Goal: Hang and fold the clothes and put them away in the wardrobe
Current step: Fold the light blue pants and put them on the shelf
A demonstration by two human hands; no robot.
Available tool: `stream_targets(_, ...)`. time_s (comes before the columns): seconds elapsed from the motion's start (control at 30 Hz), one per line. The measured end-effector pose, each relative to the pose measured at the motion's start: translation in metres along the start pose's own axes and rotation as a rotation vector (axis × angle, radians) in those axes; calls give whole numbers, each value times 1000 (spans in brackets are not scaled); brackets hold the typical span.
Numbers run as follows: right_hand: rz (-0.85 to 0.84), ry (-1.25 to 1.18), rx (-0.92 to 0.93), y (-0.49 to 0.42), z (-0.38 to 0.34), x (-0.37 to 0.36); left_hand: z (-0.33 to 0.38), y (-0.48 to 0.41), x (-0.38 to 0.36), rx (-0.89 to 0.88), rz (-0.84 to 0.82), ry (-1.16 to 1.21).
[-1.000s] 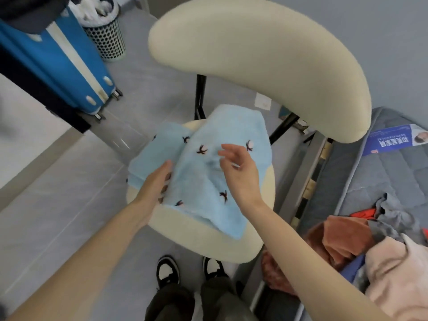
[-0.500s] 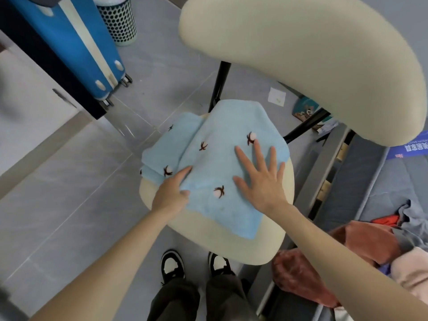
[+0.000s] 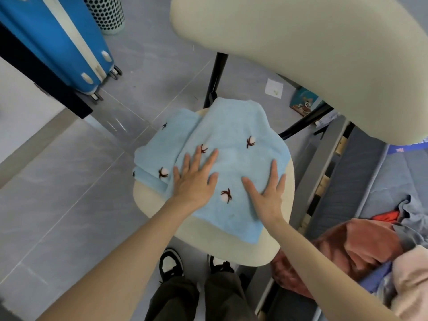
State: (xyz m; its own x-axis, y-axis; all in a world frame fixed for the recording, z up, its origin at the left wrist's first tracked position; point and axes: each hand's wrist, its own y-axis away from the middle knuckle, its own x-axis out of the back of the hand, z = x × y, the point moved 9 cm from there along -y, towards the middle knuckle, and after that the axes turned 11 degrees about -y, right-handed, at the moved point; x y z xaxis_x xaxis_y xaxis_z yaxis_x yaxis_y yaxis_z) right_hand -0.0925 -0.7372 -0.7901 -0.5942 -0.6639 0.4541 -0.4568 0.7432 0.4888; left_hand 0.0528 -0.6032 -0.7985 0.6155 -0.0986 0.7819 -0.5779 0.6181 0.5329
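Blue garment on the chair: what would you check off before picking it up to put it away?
1. Garment rests on the chair seat: ok.
2. Left hand and right hand lie flat on it, fingers straight: ok.
3. Folded layers lined up: not ok, a lower layer sticks out at the left.
4. Hands gripping it for a lift: not ok, neither grips.
5. Wardrobe open and within reach: cannot tell, none plainly in view.
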Motion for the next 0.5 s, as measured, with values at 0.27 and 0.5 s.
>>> stream_targets(0.27, -28, -229, -35, -2, 15, 5, -4, -5, -9, -27, -12, 1)
stream_targets(0.5, 27, -232, 17, -3, -8, 41, 3, -3, 3, -52, 96, 267)
